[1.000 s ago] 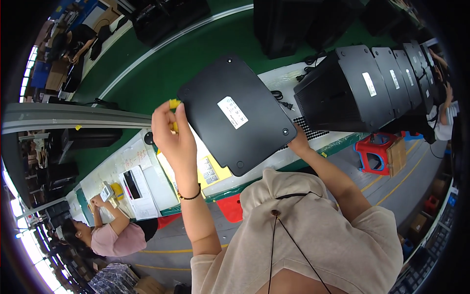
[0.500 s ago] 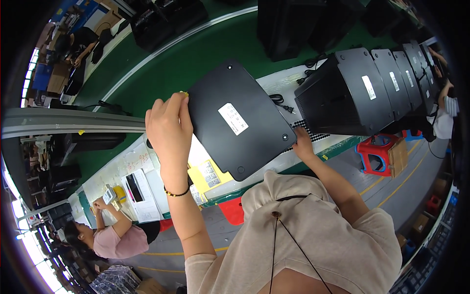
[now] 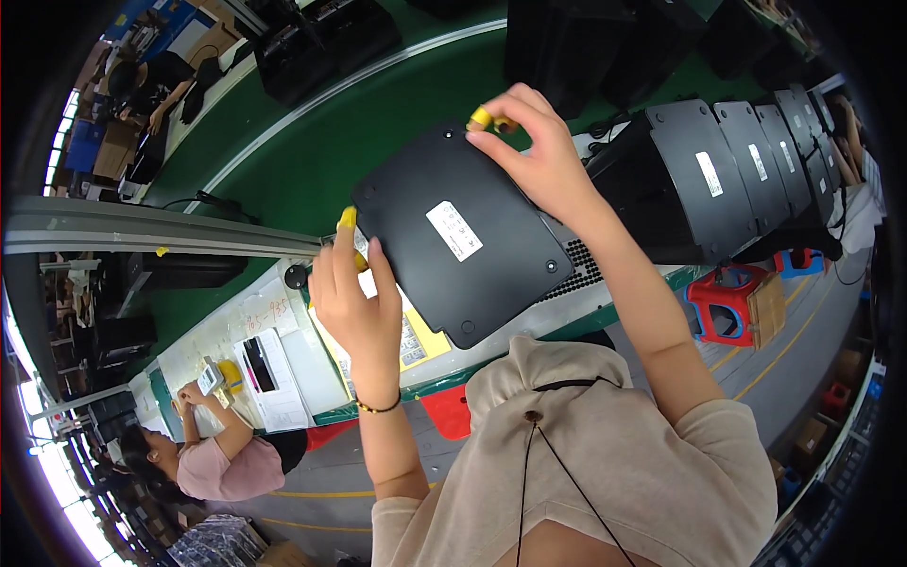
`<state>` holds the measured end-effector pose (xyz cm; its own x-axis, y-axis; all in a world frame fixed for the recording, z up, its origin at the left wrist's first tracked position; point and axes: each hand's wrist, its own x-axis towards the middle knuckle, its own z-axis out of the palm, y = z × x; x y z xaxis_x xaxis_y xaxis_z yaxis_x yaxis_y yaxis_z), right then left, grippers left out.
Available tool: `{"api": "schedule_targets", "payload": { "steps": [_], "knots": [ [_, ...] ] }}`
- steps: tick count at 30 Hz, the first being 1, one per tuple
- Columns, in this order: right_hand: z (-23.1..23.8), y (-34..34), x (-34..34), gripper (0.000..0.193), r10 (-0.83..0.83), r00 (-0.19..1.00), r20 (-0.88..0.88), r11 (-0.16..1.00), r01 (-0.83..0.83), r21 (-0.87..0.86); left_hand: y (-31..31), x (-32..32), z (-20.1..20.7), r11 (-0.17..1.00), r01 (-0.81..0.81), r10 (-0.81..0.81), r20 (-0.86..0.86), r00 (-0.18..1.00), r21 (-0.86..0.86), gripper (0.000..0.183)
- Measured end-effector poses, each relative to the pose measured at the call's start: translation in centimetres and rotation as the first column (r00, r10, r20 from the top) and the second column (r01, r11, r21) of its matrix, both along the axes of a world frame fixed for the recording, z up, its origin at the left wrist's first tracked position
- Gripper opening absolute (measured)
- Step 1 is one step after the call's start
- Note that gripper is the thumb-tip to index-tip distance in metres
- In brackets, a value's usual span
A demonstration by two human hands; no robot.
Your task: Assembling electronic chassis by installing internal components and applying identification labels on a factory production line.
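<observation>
A black case (image 3: 491, 274), its flat face turned up, was over the white work table (image 3: 567, 307) in front of the person. A white label (image 3: 454, 230) sat near the middle of that face, and dark round feet and holes marked the case's corners.

The left hand (image 3: 357, 307) was at the case's left edge, thumb and forefinger apart, a yellow finger cover (image 3: 348, 217) against the corner; whether it gripped the edge, I could not tell. The right hand (image 3: 556, 170) was at the case's far corner, beside a hole, its thumb and yellow-covered forefinger nearly meeting; whether anything was pinched between them was unclear.

Just right of the case lay a black studded mat (image 3: 584, 269); a yellow sheet (image 3: 433, 347) showed at its near left. A round black object (image 3: 296, 277) was farther left of the case. Beyond its far side stretched a green surface (image 3: 331, 156). More black cases (image 3: 682, 217) stood in a row to its right, with a red and blue stool (image 3: 704, 312) to its lower right. Well left of it were white papers (image 3: 286, 402) and a co-worker (image 3: 227, 468) in pink.
</observation>
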<state>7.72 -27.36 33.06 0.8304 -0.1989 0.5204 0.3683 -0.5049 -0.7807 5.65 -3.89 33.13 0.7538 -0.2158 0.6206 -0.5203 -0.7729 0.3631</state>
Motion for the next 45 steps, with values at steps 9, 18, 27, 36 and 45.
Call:
{"api": "schedule_targets", "payload": {
  "steps": [9,18,27,36,45],
  "knots": [
    [1.1,0.4,1.5,0.015,-0.08,0.997,-0.001,0.878,0.07,-0.473,0.3,-7.7,-0.3,0.834,0.195,-0.311,-0.148,0.939,-0.516,0.034],
    [1.3,0.5,0.2,0.013,-0.085,0.995,0.045,0.79,0.094,-0.606,-0.6,-9.3,-0.4,0.892,0.221,-0.286,-0.112,0.952,-0.393,0.033],
    [1.4,0.9,0.2,0.012,-0.113,0.991,0.069,0.765,0.131,-0.63,-1.7,-9.3,-0.5,0.958,0.2,-0.208,-0.018,0.978,-0.206,0.026],
    [1.0,1.1,0.1,0.013,-0.127,0.991,0.039,0.78,0.124,-0.613,-1.4,-9.3,-0.7,0.949,0.287,-0.282,0.062,0.958,-0.132,0.028],
    [0.9,1.3,0.0,0.013,-0.138,0.99,-0.008,0.808,0.108,-0.58,-1.3,-9.6,-1.0,0.927,0.335,-0.335,0.03,0.942,-0.167,0.031]
  ]
}}
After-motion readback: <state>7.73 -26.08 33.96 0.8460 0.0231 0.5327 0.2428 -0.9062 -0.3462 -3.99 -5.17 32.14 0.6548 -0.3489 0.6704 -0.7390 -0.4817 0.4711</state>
